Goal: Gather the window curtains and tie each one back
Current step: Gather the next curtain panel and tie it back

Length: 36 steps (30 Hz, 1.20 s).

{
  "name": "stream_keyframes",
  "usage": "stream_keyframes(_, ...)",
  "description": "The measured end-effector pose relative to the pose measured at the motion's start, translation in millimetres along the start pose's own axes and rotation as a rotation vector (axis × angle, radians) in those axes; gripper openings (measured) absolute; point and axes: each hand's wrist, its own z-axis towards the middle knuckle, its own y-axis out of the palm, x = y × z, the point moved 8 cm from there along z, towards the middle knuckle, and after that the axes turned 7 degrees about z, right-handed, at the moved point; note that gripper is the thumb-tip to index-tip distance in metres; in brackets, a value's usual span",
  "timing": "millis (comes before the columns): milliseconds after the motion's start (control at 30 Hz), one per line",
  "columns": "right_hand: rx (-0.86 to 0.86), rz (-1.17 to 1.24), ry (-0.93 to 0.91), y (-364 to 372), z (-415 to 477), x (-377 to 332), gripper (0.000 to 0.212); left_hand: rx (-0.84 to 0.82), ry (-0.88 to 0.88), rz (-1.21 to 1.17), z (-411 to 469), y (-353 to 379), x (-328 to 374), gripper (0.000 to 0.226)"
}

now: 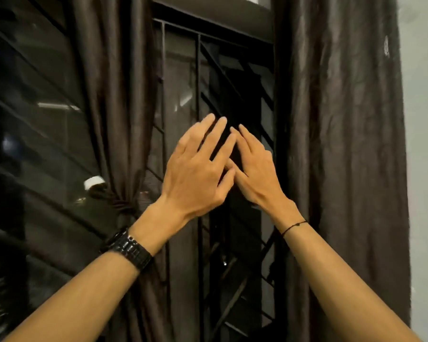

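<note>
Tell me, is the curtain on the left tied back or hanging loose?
Tied back. The left curtain is cinched into a narrow waist by a tie, flaring above and below it.

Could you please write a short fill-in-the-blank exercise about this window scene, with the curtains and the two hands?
1. The left curtain is already ____ at its middle with a tie-back.
2. The right curtain hangs ____ , not yet gathered.
3. The left hand and right hand are both open and hold ____ .
4. A dark watch sits on the ____ wrist.

Missing words: tied; loose; nothing; left
</note>
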Motion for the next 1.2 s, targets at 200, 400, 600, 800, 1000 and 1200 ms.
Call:
stream_keyframes(200,-0.017,-0.259,0.071,-64,6,83,0.066,-0.209,-0.162,-0.246,61,84,52,0.082)
stream_keyframes(400,0.058,-0.349,0.007,-115,34,133,0.068,-0.174,-0.258,-0.511,162,145,86,0.085)
stream_keyframes(600,0.138,-0.144,-0.121,-147,70,185,0.073,-0.078,-0.338,-0.702,243,191,99,0.083)
stream_keyframes(800,0.496,-0.182,-0.020,-187,120,236,0.064,-0.010,-0.362,-0.710,302,208,87,0.094)
stream_keyframes(1000,0.402,-0.155,0.382,-196,184,297,0.091,-0.028,-0.323,-0.633,331,202,73,0.103)
stream_keyframes(1200,0.420,-0.010,0.154,-169,212,252,0.016,-0.154,-0.365,-0.550,315,211,40,0.092)
